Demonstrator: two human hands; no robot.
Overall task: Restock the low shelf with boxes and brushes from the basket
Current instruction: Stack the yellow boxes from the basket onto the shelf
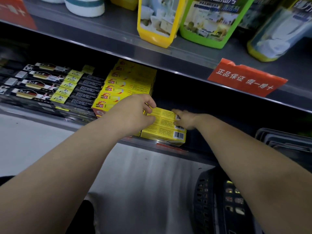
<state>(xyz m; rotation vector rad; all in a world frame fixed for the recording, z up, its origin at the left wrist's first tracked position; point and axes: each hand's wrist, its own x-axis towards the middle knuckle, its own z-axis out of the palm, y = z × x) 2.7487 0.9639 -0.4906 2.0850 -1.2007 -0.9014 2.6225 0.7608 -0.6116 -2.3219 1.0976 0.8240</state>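
Note:
Three yellow boxes lie side by side at the front of the low shelf, barcodes facing right. My left hand grips their left ends, fingers curled over the farthest box. My right hand presses against their right ends, its fingertips blurred. A stacked block of the same yellow boxes stands just behind and to the left. The dark plastic basket sits on the floor at the lower right, under my right forearm, with small packs showing through its holes.
Black-and-yellow boxes and black brush packs fill the shelf's left part. The shelf right of the yellow boxes is dark. The shelf above carries yellow and green bottles and a red sign. Stacked dark baskets stand at right.

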